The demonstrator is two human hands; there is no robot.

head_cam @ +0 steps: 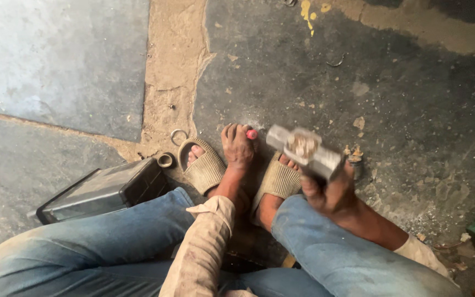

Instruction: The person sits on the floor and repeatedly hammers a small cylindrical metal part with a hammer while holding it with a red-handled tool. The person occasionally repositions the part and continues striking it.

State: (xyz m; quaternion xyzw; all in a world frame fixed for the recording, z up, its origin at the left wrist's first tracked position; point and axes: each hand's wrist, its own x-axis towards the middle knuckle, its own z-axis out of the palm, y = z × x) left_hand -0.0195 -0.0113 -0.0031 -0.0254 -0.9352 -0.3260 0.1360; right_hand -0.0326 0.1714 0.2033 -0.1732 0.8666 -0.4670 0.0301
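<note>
The left hand (237,147) is reaching down between the two sandalled feet, gripping a small tool handle (252,134) that is sticking out to its right. Right of that hand, the right hand (331,192) is holding a hammer (303,149) raised above the right sandal (277,180). The left sandal (203,165) is sitting just left of the left hand. Further left, two rings (178,136) are lying on the floor, and a box (105,190) is resting beside the left knee.
</note>
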